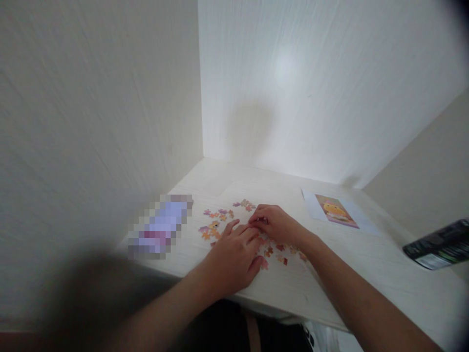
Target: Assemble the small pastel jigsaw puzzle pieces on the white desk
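Small orange, pink and purple jigsaw pieces (214, 222) lie scattered on a pale wooden desk (351, 264). My left hand (234, 256) rests flat on the desk among the pieces, fingers spread and stretched forward. My right hand (274, 222) is just beyond it with fingers curled down onto the pieces; the fingertips of both hands meet there. Whether the right fingers pinch a piece is hidden. More pieces (278, 254) lie under and beside my right wrist.
A printed reference picture (336, 210) on white paper lies at the back right. A blurred-out purple object (161, 226) sits at the desk's left. A dark box (437, 244) sticks in from the right edge. Walls close the desk behind and on the left.
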`<action>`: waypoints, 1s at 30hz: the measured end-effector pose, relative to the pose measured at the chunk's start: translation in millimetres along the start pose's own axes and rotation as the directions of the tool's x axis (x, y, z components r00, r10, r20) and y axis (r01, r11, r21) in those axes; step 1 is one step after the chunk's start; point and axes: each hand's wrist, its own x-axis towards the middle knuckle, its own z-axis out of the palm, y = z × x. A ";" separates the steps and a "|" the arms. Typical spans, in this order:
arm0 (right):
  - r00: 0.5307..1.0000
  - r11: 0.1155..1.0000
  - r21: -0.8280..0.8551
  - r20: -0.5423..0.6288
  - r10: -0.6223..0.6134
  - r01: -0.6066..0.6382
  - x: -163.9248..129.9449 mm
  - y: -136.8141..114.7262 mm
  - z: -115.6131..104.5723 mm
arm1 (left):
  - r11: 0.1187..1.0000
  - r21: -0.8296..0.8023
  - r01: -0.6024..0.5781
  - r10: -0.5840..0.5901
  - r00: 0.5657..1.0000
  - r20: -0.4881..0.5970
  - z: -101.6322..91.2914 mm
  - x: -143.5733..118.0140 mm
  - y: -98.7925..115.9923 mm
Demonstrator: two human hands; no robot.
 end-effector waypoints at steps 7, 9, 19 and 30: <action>1.000 1.000 -0.010 -0.030 0.001 -0.001 -0.1 2.2 2.5 | 0.973 -0.062 -0.222 0.222 0.975 -0.006 11.0 -10.5 31.0; 0.999 1.000 -0.005 -0.042 0.002 -0.002 -0.6 2.1 2.9 | 0.971 -0.061 -0.231 0.233 0.972 0.019 12.9 -10.4 32.4; 0.997 0.997 0.045 -0.038 0.063 -0.062 -2.6 0.3 1.0 | 0.969 -0.020 -0.247 0.248 0.967 0.063 15.4 -9.3 31.7; 0.996 0.997 0.031 -0.062 0.071 -0.070 -2.1 0.9 3.1 | 0.971 -0.005 -0.239 0.238 0.968 0.077 13.3 -10.4 32.4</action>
